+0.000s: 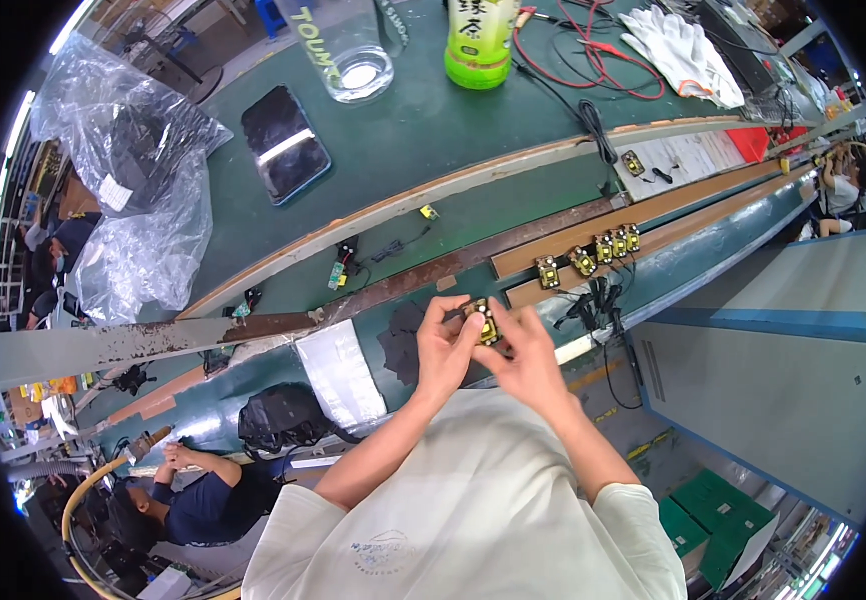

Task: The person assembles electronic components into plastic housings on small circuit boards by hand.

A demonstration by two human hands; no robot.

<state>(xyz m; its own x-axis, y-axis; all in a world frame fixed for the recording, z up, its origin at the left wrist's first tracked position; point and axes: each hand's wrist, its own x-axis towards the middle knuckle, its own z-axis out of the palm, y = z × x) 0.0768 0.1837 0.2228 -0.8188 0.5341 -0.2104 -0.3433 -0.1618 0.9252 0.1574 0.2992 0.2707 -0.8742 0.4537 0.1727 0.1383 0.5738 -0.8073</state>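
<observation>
My left hand (443, 352) and my right hand (525, 365) meet at the middle of the bench edge. Between their fingertips they hold a small circuit board (486, 331) with yellow and dark parts. Fingers cover part of it. Just to the right, several similar circuit boards (582, 262) stand in a row on a brown strip (523, 292). Black cables (593, 305) lie bunched below that row. A dark sheet (399, 342) lies beside my left hand.
On the upper shelf are a phone (286, 145), a clear cup (358, 75), a green-labelled bottle (480, 45), red leads (593, 45) and white gloves (678, 50). A silvery sheet (343, 372) and black bag (283, 420) lie left. A co-worker (215, 508) sits beyond.
</observation>
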